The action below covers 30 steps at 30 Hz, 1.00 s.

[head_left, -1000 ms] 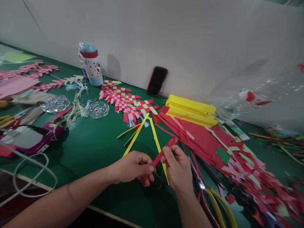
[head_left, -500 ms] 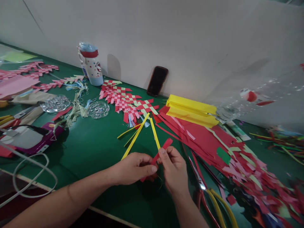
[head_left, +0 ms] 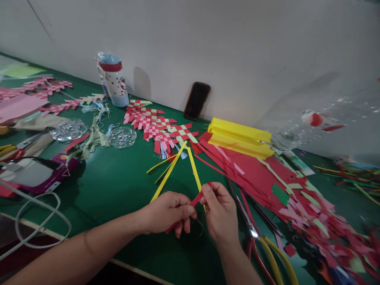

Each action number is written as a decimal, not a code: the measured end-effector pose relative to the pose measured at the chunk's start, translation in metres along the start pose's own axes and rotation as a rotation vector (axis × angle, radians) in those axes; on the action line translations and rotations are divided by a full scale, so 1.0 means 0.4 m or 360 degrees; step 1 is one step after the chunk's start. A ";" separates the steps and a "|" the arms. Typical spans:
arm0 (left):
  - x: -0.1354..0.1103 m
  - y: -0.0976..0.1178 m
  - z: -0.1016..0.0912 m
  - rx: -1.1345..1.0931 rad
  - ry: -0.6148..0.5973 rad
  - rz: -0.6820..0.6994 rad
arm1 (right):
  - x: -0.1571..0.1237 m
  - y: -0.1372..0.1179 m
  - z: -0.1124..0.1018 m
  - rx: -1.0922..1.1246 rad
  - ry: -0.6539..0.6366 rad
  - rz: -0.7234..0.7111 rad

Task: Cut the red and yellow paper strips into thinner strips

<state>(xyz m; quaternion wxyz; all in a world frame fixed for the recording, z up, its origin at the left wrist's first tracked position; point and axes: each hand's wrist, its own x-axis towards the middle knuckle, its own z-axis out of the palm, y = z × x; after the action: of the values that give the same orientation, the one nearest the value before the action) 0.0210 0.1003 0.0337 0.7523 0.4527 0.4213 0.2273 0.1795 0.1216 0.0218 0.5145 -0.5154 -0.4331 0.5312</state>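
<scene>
My left hand (head_left: 168, 211) and my right hand (head_left: 220, 213) meet low in the middle over the green table (head_left: 118, 178). Both pinch one red paper strip (head_left: 198, 198), folded short between the fingertips; its lower end shows under my left fingers. Long yellow paper strips (head_left: 170, 170) lie fanned on the table just beyond my hands. Woven red-and-cream paper pieces (head_left: 157, 126) lie further back.
Red paper sheets and scraps (head_left: 267, 178) spread to the right, with a folded yellow stack (head_left: 240, 136) behind. Yellow-handled scissors (head_left: 267, 257) lie by my right wrist. A decorated bottle (head_left: 114, 81), a phone (head_left: 196, 101) against the wall, bead dishes (head_left: 69, 130), a cable (head_left: 38, 221) lie left.
The red strip stuck out long and looped past my right fingers; now it is folded down to a short piece. Both hands drew slightly closer to me.
</scene>
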 end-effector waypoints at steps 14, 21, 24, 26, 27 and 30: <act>-0.005 0.002 -0.011 -0.0071 -0.0091 0.0000 | 0.007 -0.016 -0.013 0.0116 -0.0033 0.0041; -0.001 -0.004 -0.005 0.0086 -0.0019 0.0034 | 0.009 -0.025 -0.007 0.0167 -0.0012 -0.0174; -0.001 -0.003 -0.005 0.0158 0.0002 0.0043 | 0.009 -0.026 -0.006 0.0184 -0.0014 -0.0152; -0.001 -0.001 -0.007 0.0168 0.0031 0.0069 | 0.007 -0.024 -0.005 0.0162 -0.0091 -0.0026; 0.000 0.000 -0.008 0.0161 0.0047 0.0083 | 0.005 -0.023 -0.005 0.0141 -0.0171 0.0051; 0.001 0.000 -0.010 0.0145 0.0088 0.0108 | -0.002 -0.022 0.000 0.0010 -0.0480 0.0215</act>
<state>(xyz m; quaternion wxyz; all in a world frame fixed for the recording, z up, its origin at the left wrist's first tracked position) 0.0177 0.1026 0.0325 0.7110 0.4939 0.4362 0.2456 0.1805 0.1217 0.0305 0.4084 -0.4560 -0.4682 0.6372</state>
